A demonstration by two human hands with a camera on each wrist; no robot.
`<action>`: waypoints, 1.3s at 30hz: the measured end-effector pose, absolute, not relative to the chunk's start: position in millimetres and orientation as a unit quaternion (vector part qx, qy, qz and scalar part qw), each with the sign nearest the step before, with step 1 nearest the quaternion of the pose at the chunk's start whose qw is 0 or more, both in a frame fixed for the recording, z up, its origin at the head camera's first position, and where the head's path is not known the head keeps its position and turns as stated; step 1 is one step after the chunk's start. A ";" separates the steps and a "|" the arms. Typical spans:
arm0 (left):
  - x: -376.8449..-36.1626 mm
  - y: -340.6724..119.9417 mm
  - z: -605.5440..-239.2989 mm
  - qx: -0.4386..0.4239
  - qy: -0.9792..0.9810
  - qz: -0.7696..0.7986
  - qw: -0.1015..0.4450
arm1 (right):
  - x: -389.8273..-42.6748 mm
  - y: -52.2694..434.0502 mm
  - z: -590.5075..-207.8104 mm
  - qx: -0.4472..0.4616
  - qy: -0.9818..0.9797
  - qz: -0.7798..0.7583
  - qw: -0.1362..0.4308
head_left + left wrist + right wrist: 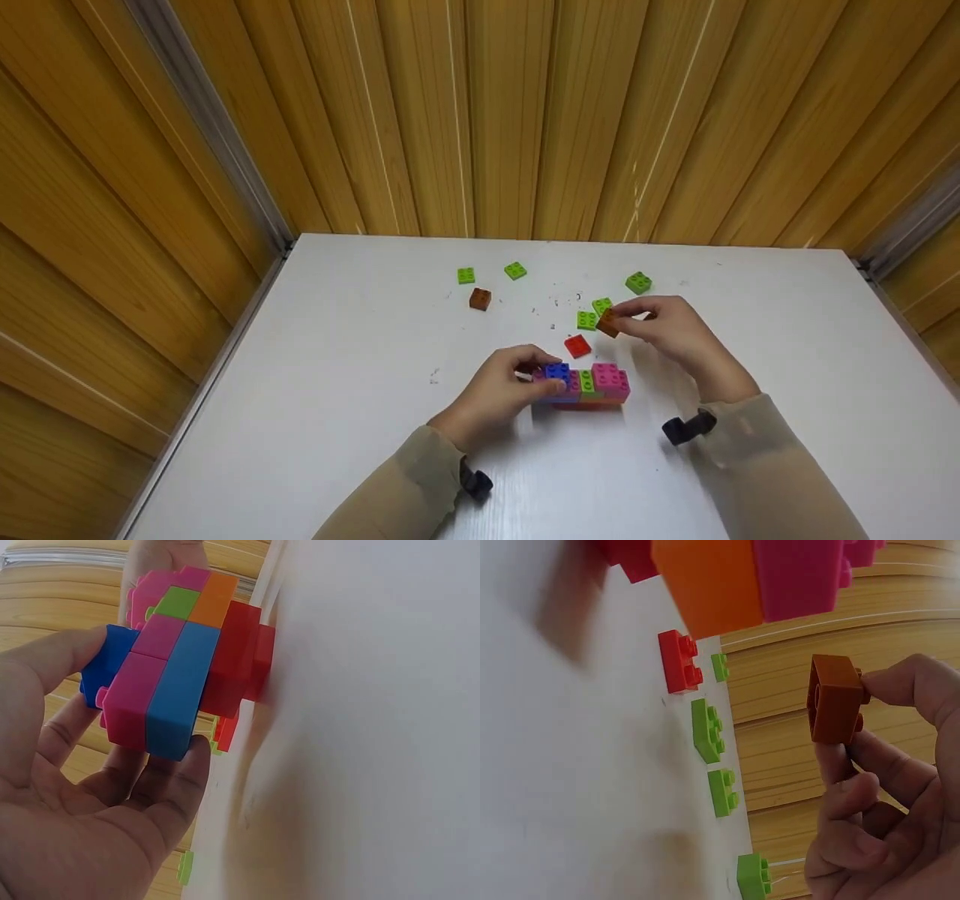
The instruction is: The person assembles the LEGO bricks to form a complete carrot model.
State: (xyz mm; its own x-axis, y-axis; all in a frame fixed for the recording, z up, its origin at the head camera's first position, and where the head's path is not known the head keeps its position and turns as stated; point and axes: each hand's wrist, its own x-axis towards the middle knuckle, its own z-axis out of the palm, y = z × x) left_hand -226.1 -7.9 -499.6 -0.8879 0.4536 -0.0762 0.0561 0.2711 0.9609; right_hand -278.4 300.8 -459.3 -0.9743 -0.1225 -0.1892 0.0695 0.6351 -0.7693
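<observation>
On the white table (345, 420) sits a built block (592, 384) of pink, blue, green, orange and red bricks. My left hand (544, 379) grips its left end; the left wrist view shows the thumb on the blue brick (112, 664) and the fingers (176, 784) under the block's near end (180, 682). My right hand (616, 321) hovers just behind the block and pinches a brown brick (607, 324) between thumb and fingers (900, 686). The right wrist view shows this brown brick (834, 699) lifted off the table.
Loose bricks lie behind the block: a red one (577, 346), two green ones (586, 320) next to my right hand, more green ones (638, 282) (514, 270) (466, 275) and another brown one (480, 299). Wooden walls enclose the table on three sides.
</observation>
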 end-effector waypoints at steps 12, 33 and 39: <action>-224.7 -9.0 -499.1 0.163 0.779 0.580 0.173 | -258.2 286.3 -443.1 -0.131 0.875 -0.455 0.103; -224.5 -8.7 -499.5 0.170 0.778 0.581 0.169 | -246.3 274.5 -443.2 -0.241 0.853 -0.440 0.142; -225.2 -8.8 -500.9 0.180 0.777 0.581 0.161 | -248.2 274.2 -446.7 -0.250 0.852 -0.434 0.154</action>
State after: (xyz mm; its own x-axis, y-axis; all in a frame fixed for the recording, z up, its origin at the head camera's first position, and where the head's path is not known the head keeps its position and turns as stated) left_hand -225.2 -8.8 -500.9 -0.8837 0.4663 -0.0407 0.0932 0.2606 0.9609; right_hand -248.2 274.2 -446.7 -0.8271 -0.5601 -0.0460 -0.2925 0.4989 -0.8158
